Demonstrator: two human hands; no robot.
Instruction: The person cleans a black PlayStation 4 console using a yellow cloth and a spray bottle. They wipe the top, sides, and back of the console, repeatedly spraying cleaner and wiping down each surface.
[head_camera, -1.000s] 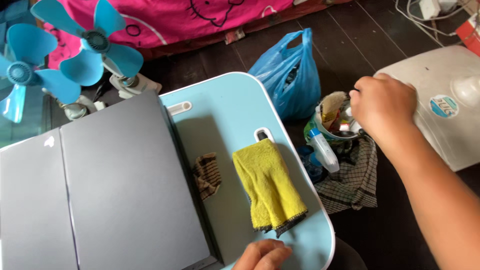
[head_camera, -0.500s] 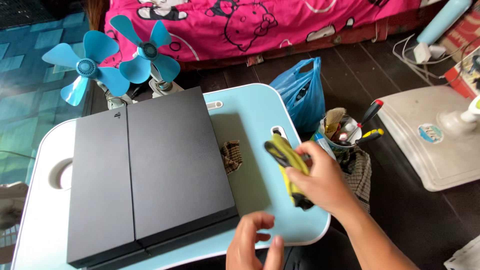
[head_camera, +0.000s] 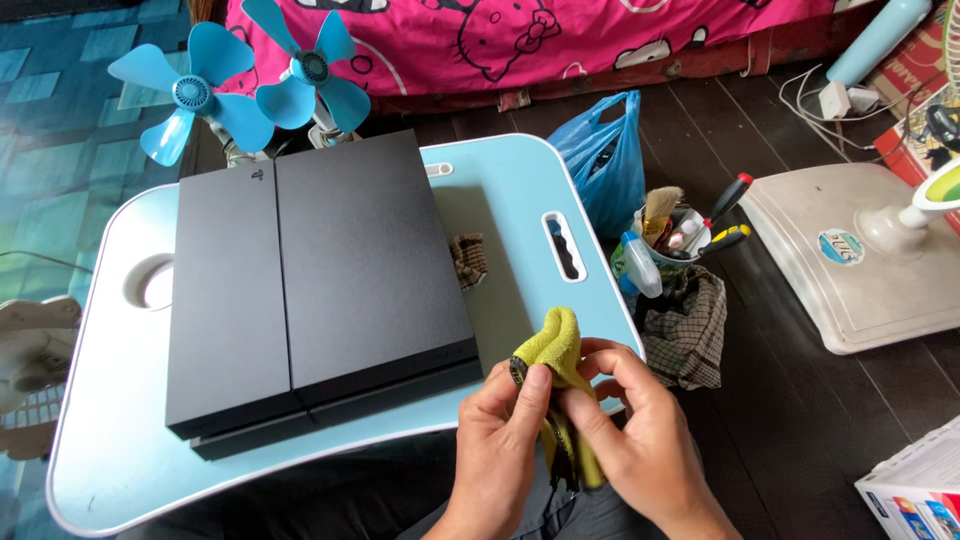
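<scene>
We pinch yellow cloth with both grips, left hand and right hand, over counter near edge. Loose fold could slip. Black console mid-counter; small checked rag beside it.

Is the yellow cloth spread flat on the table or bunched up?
Bunched up: the yellow cloth is off the blue table, gathered between the left hand and right hand.

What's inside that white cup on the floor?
The white cup holds a brush, screwdrivers and a spray bottle; anything deeper is covered.
</scene>
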